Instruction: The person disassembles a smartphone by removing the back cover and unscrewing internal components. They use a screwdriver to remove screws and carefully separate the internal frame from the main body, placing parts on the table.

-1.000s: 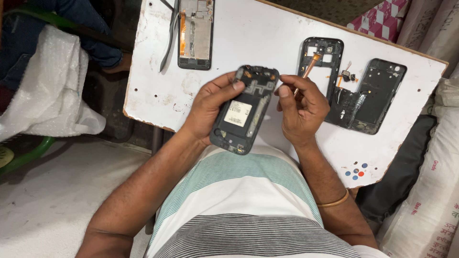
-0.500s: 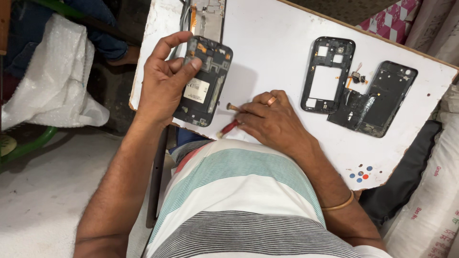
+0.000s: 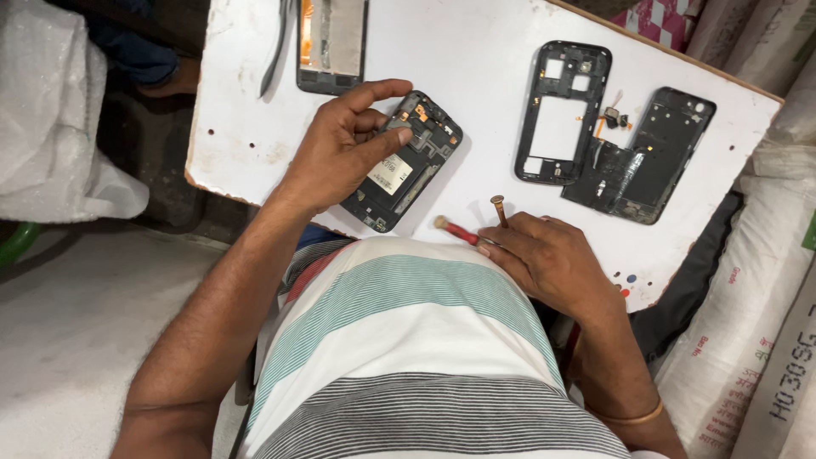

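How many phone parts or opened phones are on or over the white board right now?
4: the opened phone in the left hand, a screen panel at the top edge, a black frame centre-right, and a black back housing beside it. More may lie off-frame.

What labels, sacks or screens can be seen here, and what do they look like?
White sticker label: rectangular, on the opened phone in the left hand.
Screen panel: top of the board, dark rim, grey back, orange strip.
Printed sacks: right edge, white woven.
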